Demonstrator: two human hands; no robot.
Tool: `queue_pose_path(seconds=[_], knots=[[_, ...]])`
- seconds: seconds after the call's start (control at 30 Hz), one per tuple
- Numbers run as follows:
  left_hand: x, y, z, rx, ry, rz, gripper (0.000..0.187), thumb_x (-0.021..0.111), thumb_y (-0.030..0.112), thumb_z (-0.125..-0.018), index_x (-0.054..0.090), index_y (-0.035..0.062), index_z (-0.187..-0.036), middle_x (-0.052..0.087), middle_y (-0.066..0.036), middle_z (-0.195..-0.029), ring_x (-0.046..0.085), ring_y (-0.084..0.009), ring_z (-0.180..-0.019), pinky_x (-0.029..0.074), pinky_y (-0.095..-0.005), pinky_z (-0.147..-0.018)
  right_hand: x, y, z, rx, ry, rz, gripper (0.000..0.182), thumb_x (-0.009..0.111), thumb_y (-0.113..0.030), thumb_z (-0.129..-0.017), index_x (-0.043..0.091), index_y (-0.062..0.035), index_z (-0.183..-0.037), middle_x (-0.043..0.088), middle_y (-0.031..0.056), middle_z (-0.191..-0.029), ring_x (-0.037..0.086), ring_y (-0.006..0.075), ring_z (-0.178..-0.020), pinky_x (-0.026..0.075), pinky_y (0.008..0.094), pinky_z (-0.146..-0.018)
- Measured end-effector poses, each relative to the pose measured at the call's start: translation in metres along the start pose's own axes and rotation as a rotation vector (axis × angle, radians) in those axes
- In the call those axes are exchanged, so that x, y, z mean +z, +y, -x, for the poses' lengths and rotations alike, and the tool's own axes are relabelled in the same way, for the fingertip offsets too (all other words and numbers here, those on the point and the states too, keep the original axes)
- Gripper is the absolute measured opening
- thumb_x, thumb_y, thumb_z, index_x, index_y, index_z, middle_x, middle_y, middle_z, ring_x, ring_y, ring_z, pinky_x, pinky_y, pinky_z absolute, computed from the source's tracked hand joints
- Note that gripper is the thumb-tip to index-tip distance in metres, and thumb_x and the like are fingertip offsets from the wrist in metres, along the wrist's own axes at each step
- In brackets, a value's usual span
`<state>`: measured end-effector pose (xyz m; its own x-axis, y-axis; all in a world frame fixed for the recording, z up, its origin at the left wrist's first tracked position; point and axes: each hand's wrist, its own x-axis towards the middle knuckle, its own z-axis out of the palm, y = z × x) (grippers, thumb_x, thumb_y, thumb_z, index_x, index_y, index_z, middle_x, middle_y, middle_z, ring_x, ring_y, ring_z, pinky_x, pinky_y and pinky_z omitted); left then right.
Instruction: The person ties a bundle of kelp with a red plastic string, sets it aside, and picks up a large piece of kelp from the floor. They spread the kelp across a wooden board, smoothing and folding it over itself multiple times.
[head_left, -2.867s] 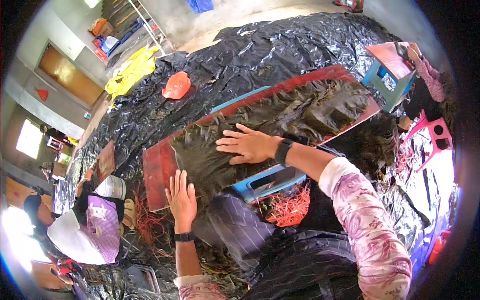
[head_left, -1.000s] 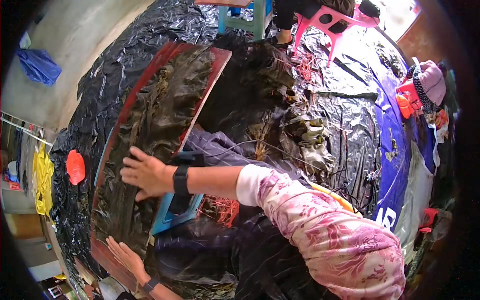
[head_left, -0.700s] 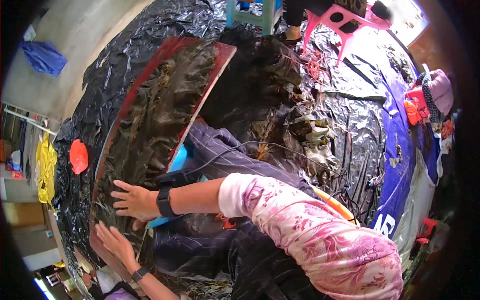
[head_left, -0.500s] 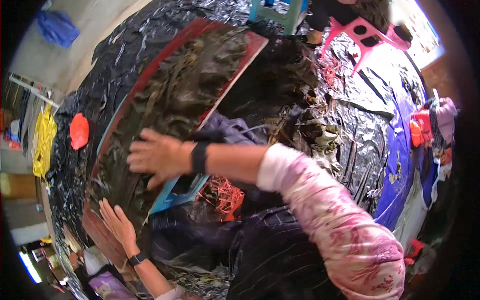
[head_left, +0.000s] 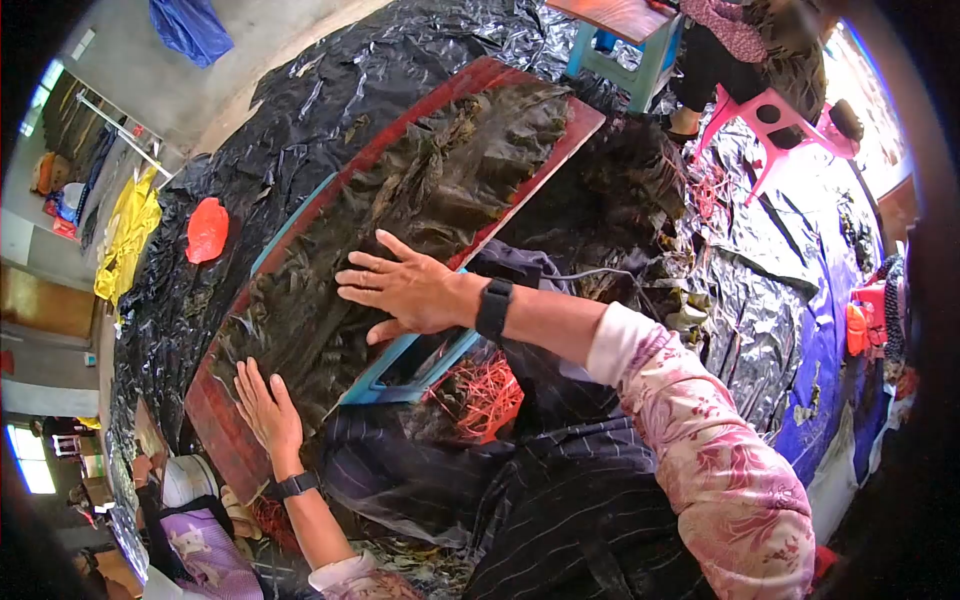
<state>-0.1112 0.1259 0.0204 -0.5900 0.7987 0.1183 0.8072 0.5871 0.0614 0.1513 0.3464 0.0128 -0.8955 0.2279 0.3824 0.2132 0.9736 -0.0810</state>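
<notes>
Dark leaf layer (head_left: 420,200) spread along a red board (head_left: 215,430) over a blue stool (head_left: 400,365); right hand (head_left: 405,290) flat on its middle, fingers apart, left hand (head_left: 268,408) flat on its near end, fingers together, neither gripping.

bright daylight, glare on the black plastic sheet (head_left: 330,90), fisheye-warped dark edges.

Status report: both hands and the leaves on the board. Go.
Left hand flat, open, on dark leaves at near end. Right hand flat, open, mid-layer. Leaves spread over red board. Nothing on top.
</notes>
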Motion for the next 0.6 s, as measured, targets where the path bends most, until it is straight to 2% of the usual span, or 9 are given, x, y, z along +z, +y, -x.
queue_pose_path(seconds=[0.07,0.23,0.3,0.37,0.4,0.47,0.5,0.57,0.6], knots=[[-0.002,0.001,0.001,0.011,0.003,0.024,0.061,0.023,0.053,-0.101,0.024,0.0191,-0.152,0.019,-0.005,-0.159,0.015,-0.0293,-0.146,0.012,-0.0535,-0.118,0.011,0.009,0.000,-0.008,0.010,-0.018,0.078,0.030,-0.071,-0.091,0.036,-0.0167,-0.147,0.035,0.0007,-0.153,0.024,0.0225,-0.144,0.008,0.0545,-0.117],[-0.003,0.005,0.002,0.009,0.009,0.029,0.060,0.024,0.053,-0.101,0.025,0.0197,-0.152,0.019,-0.004,-0.159,0.015,-0.0288,-0.146,0.011,-0.0531,-0.118,-0.042,0.089,0.053,0.191,-0.098,0.044,0.071,0.039,-0.061,-0.094,0.036,-0.0130,-0.146,0.032,0.0060,-0.154,0.025,0.0264,-0.144,0.013,0.0501,-0.118],[-0.003,0.006,0.003,0.001,0.016,0.027,0.060,0.025,0.052,-0.101,0.025,0.0199,-0.152,0.019,-0.004,-0.159,0.015,-0.0287,-0.146,0.011,-0.0531,-0.118,-0.072,0.106,0.072,0.273,-0.144,0.191,0.068,0.041,-0.058,-0.095,0.038,-0.0122,-0.145,0.033,0.0066,-0.153,0.025,0.0272,-0.144,0.012,0.0496,-0.118],[-0.004,0.006,0.002,0.008,0.015,0.030,0.059,0.025,0.052,-0.101,0.024,0.0203,-0.152,0.019,-0.004,-0.159,0.014,-0.0283,-0.146,0.011,-0.0530,-0.118,-0.078,0.124,0.090,0.434,0.002,0.237,0.067,0.038,-0.058,-0.096,0.043,-0.0110,-0.143,0.034,0.0075,-0.152,0.026,0.0279,-0.143,0.014,0.0497,-0.117],[-0.003,0.005,0.003,0.011,0.017,0.031,0.059,0.026,0.051,-0.101,0.025,0.0197,-0.152,0.020,-0.004,-0.159,0.015,-0.0285,-0.146,0.011,-0.0529,-0.118,-0.085,0.127,0.094,0.540,0.130,0.207,0.059,0.047,-0.050,-0.096,0.048,-0.0070,-0.137,0.041,0.0116,-0.147,0.033,0.0317,-0.139,0.022,0.0493,-0.115],[-0.001,0.005,0.003,0.012,0.026,0.027,0.059,0.027,0.050,-0.102,0.025,0.0193,-0.152,0.020,-0.004,-0.159,0.016,-0.0288,-0.146,0.011,-0.0529,-0.118,-0.083,0.150,0.104,0.669,0.576,0.061,0.033,0.059,-0.027,-0.091,0.061,-0.0028,-0.114,0.061,0.0207,-0.119,0.056,0.0371,-0.113,0.043,0.0497,-0.095],[-0.001,0.005,0.002,0.016,0.033,0.021,0.059,0.027,0.050,-0.102,0.025,0.0189,-0.152,0.020,-0.004,-0.159,0.016,-0.0291,-0.146,0.012,-0.0529,-0.117,-0.084,0.158,0.108,0.846,0.572,0.109,0.035,0.056,-0.031,-0.091,0.064,-0.0022,-0.109,0.062,0.0224,-0.114,0.060,0.0368,-0.106,0.045,0.0505,-0.092],[-0.004,0.006,0.001,0.022,0.046,0.020,0.059,0.029,0.049,-0.101,0.026,0.0179,-0.151,0.021,-0.005,-0.158,0.017,-0.0298,-0.146,0.012,-0.0530,-0.117,-0.082,0.181,0.108,1.162,0.333,0.162,0.044,0.058,-0.041,-0.088,0.065,-0.0029,-0.109,0.062,0.0235,-0.114,0.060,0.0383,-0.103,0.045,0.0490,-0.091],[-0.004,0.007,0.001,0.019,0.041,0.021,0.059,0.029,0.048,-0.101,0.026,0.0176,-0.151,0.021,-0.005,-0.158,0.017,-0.0299,-0.146,0.012,-0.0531,-0.117,-0.089,0.185,0.102,1.161,0.348,0.168,0.044,0.058,-0.041,-0.088,0.065,-0.0029,-0.109,0.062,0.0235,-0.114,0.060,0.0383,-0.103,0.045,0.0490,-0.091]])
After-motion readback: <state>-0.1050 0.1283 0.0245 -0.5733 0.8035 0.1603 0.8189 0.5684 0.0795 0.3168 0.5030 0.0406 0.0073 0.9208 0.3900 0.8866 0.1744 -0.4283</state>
